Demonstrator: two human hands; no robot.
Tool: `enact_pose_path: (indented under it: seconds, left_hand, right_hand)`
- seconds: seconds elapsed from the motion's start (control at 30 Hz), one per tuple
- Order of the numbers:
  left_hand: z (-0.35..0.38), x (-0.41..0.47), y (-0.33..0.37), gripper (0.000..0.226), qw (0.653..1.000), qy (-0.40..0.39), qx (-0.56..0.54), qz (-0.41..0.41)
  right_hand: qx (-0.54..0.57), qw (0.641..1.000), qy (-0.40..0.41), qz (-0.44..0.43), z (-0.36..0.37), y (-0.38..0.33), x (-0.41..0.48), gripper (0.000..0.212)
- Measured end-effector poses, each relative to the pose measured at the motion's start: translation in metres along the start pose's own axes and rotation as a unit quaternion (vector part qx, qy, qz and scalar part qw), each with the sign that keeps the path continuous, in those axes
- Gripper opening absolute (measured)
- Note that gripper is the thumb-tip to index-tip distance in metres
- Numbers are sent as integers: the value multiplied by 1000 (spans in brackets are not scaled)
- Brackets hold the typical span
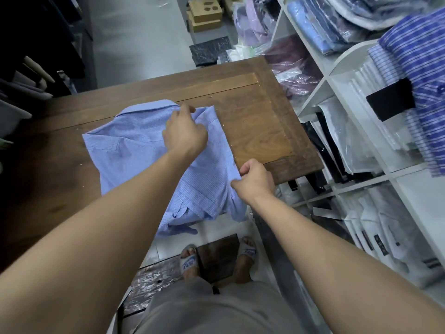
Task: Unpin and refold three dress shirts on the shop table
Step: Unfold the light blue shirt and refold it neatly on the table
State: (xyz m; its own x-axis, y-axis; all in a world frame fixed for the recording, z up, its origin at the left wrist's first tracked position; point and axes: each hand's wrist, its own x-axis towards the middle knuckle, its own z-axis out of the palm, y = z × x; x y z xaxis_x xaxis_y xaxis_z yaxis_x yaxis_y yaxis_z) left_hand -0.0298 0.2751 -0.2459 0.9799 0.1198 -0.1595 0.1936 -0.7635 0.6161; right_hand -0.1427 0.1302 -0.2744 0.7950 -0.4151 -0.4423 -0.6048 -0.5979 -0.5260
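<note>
While our right hand [255, 182] pinches the shirt's [134, 150] side edge between thumb and curled fingers, our left hand [185, 131] grips a fold of cloth further up, near the collar. Between both grips the shirt lies on the table [265, 121], its tail hanging over the edge just below our right hand. Beyond that hand, shelves [349, 56] hold bagged shirts.

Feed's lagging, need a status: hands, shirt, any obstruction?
Left hand grips blue checked shirt at far edge. Right hand pinches its side edge. Tail hangs off wooden table. Nothing in the way.
</note>
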Motion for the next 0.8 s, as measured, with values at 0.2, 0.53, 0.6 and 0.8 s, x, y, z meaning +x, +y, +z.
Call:
enact_pose_path:
  seconds: [0.2,0.53,0.6,0.8]
  left_hand:
    - [-18,-65,-45,33,996,33,75,-23]
    - [-9,-67,-68,48,992,-48,102,-50]
    - [-9,-61,-71,39,994,-57,78,-48]
    - [-16,-55,-58,36,996,7,59,-64]
  right_hand:
    - [-21,990,99,-95,0,19,-15,27]
    - [-181,963,12,-198,-4,47,-34,31]
    - [-186,954,21,-234,-8,36,-31,26]
    - [-218,902,-52,-368,-16,-23,1,18]
